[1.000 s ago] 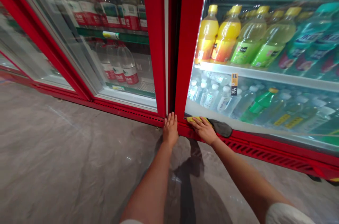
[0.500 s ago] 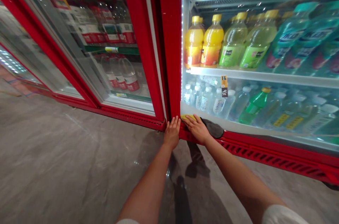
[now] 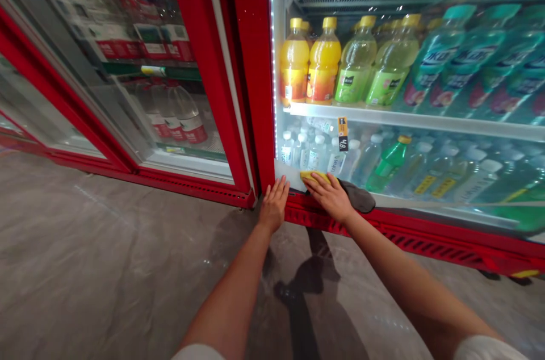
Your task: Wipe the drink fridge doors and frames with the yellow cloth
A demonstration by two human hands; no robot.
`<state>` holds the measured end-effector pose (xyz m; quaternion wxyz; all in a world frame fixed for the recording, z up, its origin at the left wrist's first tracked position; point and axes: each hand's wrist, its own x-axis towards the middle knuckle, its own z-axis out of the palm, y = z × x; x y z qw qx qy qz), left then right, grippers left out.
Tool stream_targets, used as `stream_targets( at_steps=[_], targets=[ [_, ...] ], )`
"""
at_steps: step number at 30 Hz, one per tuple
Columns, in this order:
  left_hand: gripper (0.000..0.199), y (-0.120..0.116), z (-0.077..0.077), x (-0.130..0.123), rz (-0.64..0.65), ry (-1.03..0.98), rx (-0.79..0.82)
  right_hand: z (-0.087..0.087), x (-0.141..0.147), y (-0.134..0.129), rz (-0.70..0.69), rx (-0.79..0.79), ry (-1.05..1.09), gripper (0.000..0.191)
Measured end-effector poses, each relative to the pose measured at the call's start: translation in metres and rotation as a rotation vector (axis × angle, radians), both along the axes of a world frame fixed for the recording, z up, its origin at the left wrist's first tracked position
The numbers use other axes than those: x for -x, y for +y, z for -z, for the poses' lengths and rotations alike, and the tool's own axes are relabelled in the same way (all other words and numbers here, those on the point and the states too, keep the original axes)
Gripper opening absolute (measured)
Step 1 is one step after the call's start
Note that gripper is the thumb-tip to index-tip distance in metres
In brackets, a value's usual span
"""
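Observation:
My left hand (image 3: 273,204) rests flat on the lower left corner of the red door frame (image 3: 252,65), fingers stretched up and nothing in it. To its right, my right hand (image 3: 330,196) presses a cloth, yellow (image 3: 314,176) above the fingers and dark grey (image 3: 361,197) where it hangs past the hand, against the bottom of the glass door. Behind the glass stand small clear bottles (image 3: 317,153) and a green bottle (image 3: 388,164), just above the cloth.
Yellow and green juice bottles (image 3: 326,62) fill the shelf above. A second red-framed cooler (image 3: 187,189) with bottles stands at the left. Below the doors runs a red vented base (image 3: 426,243), over a grey floor (image 3: 106,258) with shadows.
My right hand and the cloth have slid right along the bottom of the glass, away from my left hand. The view has turned slightly right; my left hand stays at the corner.

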<state>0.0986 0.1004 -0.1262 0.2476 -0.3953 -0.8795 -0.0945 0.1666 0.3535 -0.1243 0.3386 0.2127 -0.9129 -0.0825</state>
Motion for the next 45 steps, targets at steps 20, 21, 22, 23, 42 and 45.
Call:
stream_targets(
  at_steps=[20,21,22,23,42,45],
  targets=[
    [0.096,0.061,-0.009,-0.012,0.026,-0.012,0.206,0.022,-0.047,0.066,-0.018,-0.172,-0.010,0.039],
    [0.094,0.064,-0.009,-0.012,0.037,-0.012,0.212,0.018,-0.046,0.067,-0.017,-0.168,-0.017,0.040],
    [0.093,0.067,-0.010,-0.013,0.050,-0.012,0.217,0.012,-0.045,0.069,-0.007,-0.155,-0.020,0.042],
    [0.092,0.070,-0.011,-0.014,0.062,-0.011,0.218,0.008,-0.045,0.072,0.011,-0.139,-0.019,0.044],
    [0.096,0.093,0.000,-0.016,0.137,0.079,0.165,0.018,-0.073,0.098,0.099,-0.111,-0.052,0.052],
    [0.094,0.096,0.004,-0.017,0.160,0.081,0.188,0.024,-0.073,0.099,0.046,-0.158,-0.068,0.046]
  ],
)
